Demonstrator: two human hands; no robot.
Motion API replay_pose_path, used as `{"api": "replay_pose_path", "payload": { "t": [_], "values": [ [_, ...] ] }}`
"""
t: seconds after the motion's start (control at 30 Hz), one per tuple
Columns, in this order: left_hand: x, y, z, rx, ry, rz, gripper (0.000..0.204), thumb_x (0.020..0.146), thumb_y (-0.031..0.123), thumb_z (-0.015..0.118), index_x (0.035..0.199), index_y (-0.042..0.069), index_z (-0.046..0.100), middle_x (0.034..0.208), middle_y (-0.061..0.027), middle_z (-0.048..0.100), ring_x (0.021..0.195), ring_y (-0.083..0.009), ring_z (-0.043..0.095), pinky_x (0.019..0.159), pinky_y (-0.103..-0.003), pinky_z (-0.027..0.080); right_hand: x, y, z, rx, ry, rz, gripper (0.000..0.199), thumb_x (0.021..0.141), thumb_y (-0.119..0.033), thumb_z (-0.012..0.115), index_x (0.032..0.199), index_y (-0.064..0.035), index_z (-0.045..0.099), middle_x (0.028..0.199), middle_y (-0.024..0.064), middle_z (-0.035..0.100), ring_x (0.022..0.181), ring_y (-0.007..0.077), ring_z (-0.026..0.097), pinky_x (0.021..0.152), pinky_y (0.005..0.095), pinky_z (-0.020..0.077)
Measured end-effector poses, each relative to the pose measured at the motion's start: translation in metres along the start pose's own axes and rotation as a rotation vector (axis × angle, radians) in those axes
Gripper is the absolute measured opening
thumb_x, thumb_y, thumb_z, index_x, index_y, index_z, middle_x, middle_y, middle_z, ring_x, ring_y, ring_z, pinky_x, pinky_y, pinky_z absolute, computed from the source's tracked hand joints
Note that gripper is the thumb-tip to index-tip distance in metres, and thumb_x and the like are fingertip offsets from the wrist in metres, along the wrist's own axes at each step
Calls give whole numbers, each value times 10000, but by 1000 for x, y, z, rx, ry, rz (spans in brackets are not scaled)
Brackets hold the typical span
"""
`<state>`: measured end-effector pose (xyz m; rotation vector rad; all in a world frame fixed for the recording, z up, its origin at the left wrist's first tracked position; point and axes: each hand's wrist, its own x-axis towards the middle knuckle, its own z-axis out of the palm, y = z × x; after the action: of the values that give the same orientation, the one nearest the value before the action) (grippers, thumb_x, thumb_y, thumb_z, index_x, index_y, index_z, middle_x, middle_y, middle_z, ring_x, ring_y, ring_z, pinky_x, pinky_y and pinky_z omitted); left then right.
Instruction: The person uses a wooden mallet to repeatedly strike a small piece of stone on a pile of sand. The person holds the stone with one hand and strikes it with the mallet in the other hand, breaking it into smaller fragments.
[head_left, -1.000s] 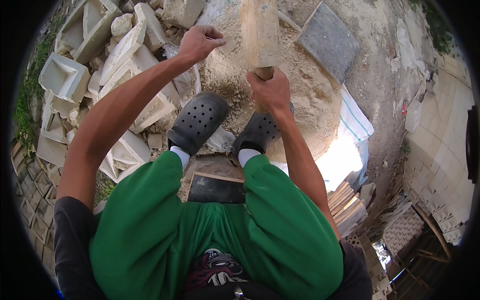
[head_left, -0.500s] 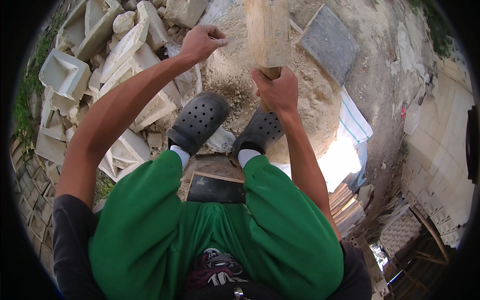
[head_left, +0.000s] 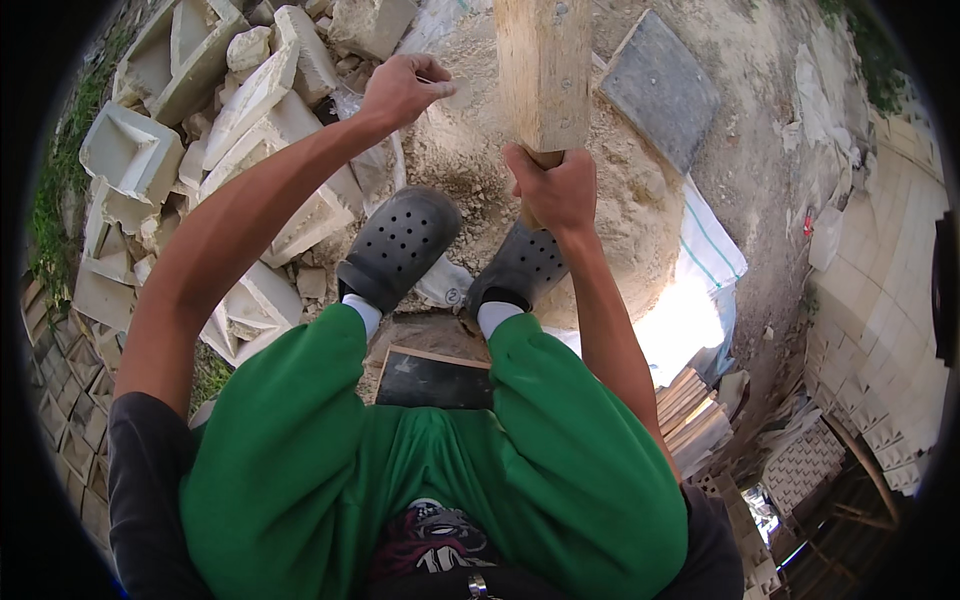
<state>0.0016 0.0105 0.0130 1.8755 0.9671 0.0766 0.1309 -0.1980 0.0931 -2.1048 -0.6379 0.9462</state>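
My right hand (head_left: 560, 192) is wrapped round the handle of a wooden mallet. The long, pale wooden head of the mallet (head_left: 545, 85) rises beyond my fist and runs out of the top of the view. To the left, my left hand (head_left: 405, 90) hangs in the air with fingers curled in and dusty fingertips. Whether it pinches something small is not visible. Below both hands lies a heap of pale crumbled rubble and powder (head_left: 460, 140), just beyond my grey clogs (head_left: 400, 240).
Broken white moulded blocks (head_left: 270, 130) are piled at the left. A flat grey slab (head_left: 660, 90) lies at the far right of the powder. White sacking (head_left: 705, 250) spreads under the heap's right side. Stacked wooden strips (head_left: 690, 415) lie near my right arm. A dark board (head_left: 433, 380) sits between my legs.
My right hand and the mallet have shifted slightly toward me, and more of the mallet's head shows. My left hand has stayed almost still.
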Motion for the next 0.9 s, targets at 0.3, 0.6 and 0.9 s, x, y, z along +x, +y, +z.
{"api": "replay_pose_path", "payload": {
  "t": [0.3, 0.6, 0.9],
  "values": [
    [6, 2, 6, 20, -33, 53, 389, 852, 311, 789, 1085, 9, 716, 986, -119, 755, 886, -186, 727, 806, -328, 553, 11, 14, 8, -69, -88, 255, 438, 759, -323, 731, 1007, 36, 699, 809, 185, 730, 712, 292, 737, 698, 380, 565],
    [8, 2, 6, 74, -31, 98, 428, 858, 355, 771, 1131, 30, 715, 1050, -131, 746, 944, -219, 725, 847, -348, 555, 4, 37, 24, -165, 48, 10, 370, 805, -281, 721, 1013, 24, 694, 756, 125, 713, 576, 193, 693, 579, 349, 548],
    [7, -1, -1, 145, -95, 65, 423, 878, 398, 740, 1155, 78, 726, 1038, -133, 749, 946, -244, 720, 860, -366, 544, -3, -9, 1, -35, 25, 59, 384, 798, -288, 725, 1001, 35, 684, 735, 126, 707, 572, 195, 687, 577, 356, 542]
  ]
}}
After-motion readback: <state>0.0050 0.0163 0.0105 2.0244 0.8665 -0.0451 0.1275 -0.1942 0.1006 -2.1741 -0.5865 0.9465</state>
